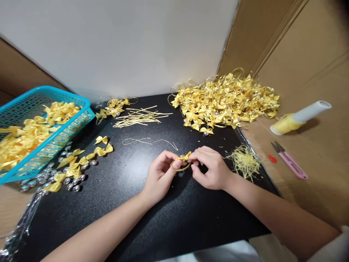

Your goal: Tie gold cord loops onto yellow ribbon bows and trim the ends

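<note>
Both hands are meeting over the middle of the black mat point(152, 218). The right hand point(211, 169) is pinching a small yellow bow point(187, 156) between thumb and fingertips, closed tight on it. The left hand point(159, 174) is closing its thumb and forefinger on the gold cord loop point(180, 167) that is hanging from the bow, just above the mat's surface.

Judging by how things are lying, a good share is done. A big pile of looped bows point(226, 100) is sitting at the mat's far right corner, spilling off it. Plenty seems to be waiting, though: plain bows are filling the blue basket point(54, 145) off the mat's left edge, and loose bows point(73, 163) and silver beads point(35, 180) are lying along that edge. Cut gold cords point(139, 116) are resting at the mat's far side, and one single cord point(149, 141) is lying just beyond the hands.

The near half of the mat is offering open room for the forearms. Off the mat's right edge, trimmings point(245, 162), pink snips point(290, 163) and a spool point(300, 116) are lying within reach, and a cardboard wall point(300, 54) is closing that side.
</note>
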The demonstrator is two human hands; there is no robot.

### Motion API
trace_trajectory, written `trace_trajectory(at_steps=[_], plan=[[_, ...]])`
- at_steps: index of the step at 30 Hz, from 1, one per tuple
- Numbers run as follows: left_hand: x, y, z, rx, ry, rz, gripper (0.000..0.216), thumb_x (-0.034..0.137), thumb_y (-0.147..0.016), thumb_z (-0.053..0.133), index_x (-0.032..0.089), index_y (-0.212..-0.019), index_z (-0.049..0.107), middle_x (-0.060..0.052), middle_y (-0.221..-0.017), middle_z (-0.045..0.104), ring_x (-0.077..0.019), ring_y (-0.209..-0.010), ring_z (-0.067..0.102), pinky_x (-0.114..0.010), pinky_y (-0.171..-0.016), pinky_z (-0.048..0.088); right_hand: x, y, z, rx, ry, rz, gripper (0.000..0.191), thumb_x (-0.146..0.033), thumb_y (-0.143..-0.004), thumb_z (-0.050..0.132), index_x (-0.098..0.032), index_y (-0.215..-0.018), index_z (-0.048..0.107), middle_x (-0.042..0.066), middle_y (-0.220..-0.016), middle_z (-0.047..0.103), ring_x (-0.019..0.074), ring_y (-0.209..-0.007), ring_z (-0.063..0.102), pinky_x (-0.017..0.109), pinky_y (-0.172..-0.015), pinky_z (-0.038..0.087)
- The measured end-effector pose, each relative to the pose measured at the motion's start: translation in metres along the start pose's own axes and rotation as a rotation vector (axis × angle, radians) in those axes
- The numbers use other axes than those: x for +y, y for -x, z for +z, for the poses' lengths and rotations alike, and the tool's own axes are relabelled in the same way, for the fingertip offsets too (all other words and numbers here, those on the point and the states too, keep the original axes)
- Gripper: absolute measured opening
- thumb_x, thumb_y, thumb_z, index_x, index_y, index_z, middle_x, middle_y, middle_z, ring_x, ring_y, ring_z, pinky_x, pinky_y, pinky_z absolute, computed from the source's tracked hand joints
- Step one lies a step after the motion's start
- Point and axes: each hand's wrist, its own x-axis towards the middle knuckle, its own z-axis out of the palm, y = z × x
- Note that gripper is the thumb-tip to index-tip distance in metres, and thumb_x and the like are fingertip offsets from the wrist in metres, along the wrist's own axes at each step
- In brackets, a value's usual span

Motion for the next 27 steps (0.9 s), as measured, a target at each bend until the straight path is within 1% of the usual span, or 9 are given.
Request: trace_trajectory(at_steps=[4,9,11,14,18,22,25,27], plan=[[-0.0013,0.0000,-0.0004,-0.010,-0.041,0.020,0.025,0.042,-0.084,0.067,0.018,-0.083,0.061,-0.003,-0.076,0.068,-0.0142,-0.069,0.063,-0.024,-0.065,0.050,-0.0016,-0.0001,-0.0003,-0.003,-0.009,0.037,0.013,-0.014,-0.085,0.046,-0.019,-0.080,0.057,0.000,-0.065,0.061,0.0134,-0.058,0.053,0.027,-0.061,0.040],[-0.0026,0.0015,-0.0006,-0.038,-0.092,0.087,0.016,0.034,-0.088,0.062,0.018,-0.084,0.060,0.000,-0.074,0.064,-0.0107,-0.066,0.058,-0.020,-0.062,0.046,-0.0019,-0.0017,0.0007,-0.009,-0.015,0.067,0.018,-0.016,-0.089,0.046,-0.019,-0.075,0.056,-0.001,-0.063,0.061,0.0121,-0.056,0.051,0.026,-0.058,0.039],[-0.0027,0.0017,-0.0006,-0.048,-0.114,0.103,0.014,0.032,-0.089,0.061,0.018,-0.084,0.059,0.001,-0.073,0.062,-0.0098,-0.065,0.056,-0.019,-0.061,0.045,-0.0019,-0.0022,0.0013,0.000,-0.037,0.076,0.019,-0.014,-0.088,0.047,-0.020,-0.072,0.055,-0.001,-0.062,0.060,0.0112,-0.054,0.050,0.025,-0.056,0.039],[-0.0029,0.0014,-0.0006,-0.063,-0.142,0.117,0.014,0.031,-0.090,0.060,0.018,-0.083,0.058,0.001,-0.071,0.060,-0.0094,-0.063,0.054,-0.019,-0.058,0.042,-0.0027,-0.0026,0.0018,0.021,-0.047,0.084,0.020,-0.012,-0.084,0.048,-0.020,-0.066,0.053,-0.003,-0.057,0.055,0.0099,-0.050,0.046,0.024,-0.053,0.037],[-0.0031,0.0016,-0.0003,-0.074,-0.190,0.128,0.016,0.031,-0.090,0.059,0.018,-0.081,0.058,0.001,-0.069,0.059,-0.0097,-0.062,0.051,-0.020,-0.057,0.041,-0.0049,-0.0026,0.0023,0.072,-0.012,0.097,0.022,-0.012,-0.079,0.049,-0.020,-0.059,0.048,-0.005,-0.051,0.046,0.0087,-0.046,0.041,0.023,-0.050,0.033],[-0.0031,0.0022,0.0006,-0.056,-0.169,0.101,0.017,0.032,-0.091,0.058,0.018,-0.082,0.057,0.001,-0.071,0.059,-0.0098,-0.063,0.051,-0.020,-0.058,0.041,-0.0052,-0.0024,0.0034,0.099,0.036,0.091,0.024,-0.012,-0.078,0.049,-0.020,-0.057,0.044,-0.005,-0.049,0.044,0.0090,-0.045,0.040,0.023,-0.050,0.032],[-0.0036,0.0019,0.0009,-0.044,-0.158,0.080,0.017,0.032,-0.091,0.058,0.018,-0.082,0.057,0.000,-0.073,0.060,-0.0109,-0.066,0.053,-0.021,-0.061,0.042,-0.0036,-0.0017,0.0040,0.070,0.041,0.085,0.021,-0.012,-0.079,0.049,-0.020,-0.059,0.047,-0.004,-0.050,0.047,0.0094,-0.047,0.042,0.023,-0.052,0.034],[-0.0043,0.0018,0.0007,-0.036,-0.190,0.086,0.017,0.032,-0.091,0.057,0.018,-0.083,0.057,0.000,-0.073,0.060,-0.0114,-0.066,0.053,-0.022,-0.061,0.042,-0.0025,-0.0010,0.0039,0.016,0.046,0.095,0.015,-0.014,-0.077,0.051,-0.020,-0.064,0.050,-0.005,-0.052,0.049,0.0096,-0.049,0.044,0.024,-0.055,0.036]])
